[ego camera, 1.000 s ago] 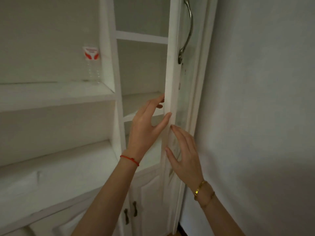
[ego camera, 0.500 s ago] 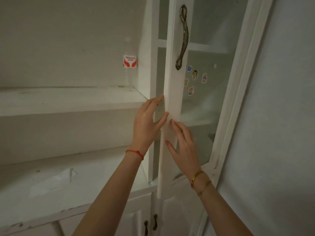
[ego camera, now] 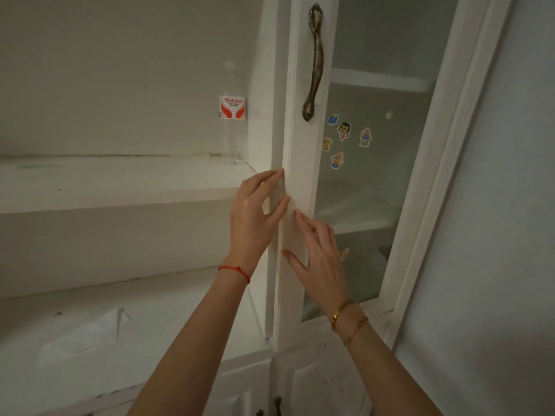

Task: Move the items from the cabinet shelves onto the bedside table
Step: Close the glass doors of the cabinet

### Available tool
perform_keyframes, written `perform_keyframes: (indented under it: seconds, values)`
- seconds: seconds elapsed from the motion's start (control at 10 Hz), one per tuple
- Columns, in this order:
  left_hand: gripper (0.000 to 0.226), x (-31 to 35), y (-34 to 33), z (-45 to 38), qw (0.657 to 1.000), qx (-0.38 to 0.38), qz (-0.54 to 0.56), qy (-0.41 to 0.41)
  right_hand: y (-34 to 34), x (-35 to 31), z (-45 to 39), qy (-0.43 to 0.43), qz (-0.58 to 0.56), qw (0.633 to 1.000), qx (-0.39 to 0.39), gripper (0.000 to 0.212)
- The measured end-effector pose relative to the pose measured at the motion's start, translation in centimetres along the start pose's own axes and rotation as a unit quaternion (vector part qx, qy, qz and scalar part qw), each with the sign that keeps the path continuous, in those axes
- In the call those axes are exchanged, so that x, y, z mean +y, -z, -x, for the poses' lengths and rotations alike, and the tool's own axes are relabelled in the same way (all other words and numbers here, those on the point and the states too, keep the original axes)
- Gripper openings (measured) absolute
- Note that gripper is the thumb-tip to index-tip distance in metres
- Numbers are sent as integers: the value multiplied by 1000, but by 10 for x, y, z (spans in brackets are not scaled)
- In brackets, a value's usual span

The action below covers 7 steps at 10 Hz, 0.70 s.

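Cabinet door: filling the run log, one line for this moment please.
left hand flat on door edge | right hand flat on door | bottle on shelf

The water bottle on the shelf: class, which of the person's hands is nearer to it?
Left. The left hand is below-right of the water bottle; the right hand rests farther right on the door frame.

Dim, greyish light here: a plain wall (ego camera: 510,205) on the right, a white cabinet (ego camera: 120,187) with a glass door (ego camera: 375,145) beside it.
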<state>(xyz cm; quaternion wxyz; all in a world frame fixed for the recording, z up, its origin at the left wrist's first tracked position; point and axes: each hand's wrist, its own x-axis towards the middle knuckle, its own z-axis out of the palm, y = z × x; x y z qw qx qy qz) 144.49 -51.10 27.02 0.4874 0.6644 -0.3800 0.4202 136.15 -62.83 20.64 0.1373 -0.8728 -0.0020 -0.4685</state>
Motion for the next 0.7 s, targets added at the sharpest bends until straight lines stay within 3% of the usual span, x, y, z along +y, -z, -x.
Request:
perform_keyframes:
  seconds: [0.4,0.7]
  values:
    - [45,-5,-4,-7,1000,-8,-29,8,2,0,-11,20,31,998,-43,81]
    - [40,2,32,34,994,-99,-36,-22,41,14,26,-61,14,998,-21,60]
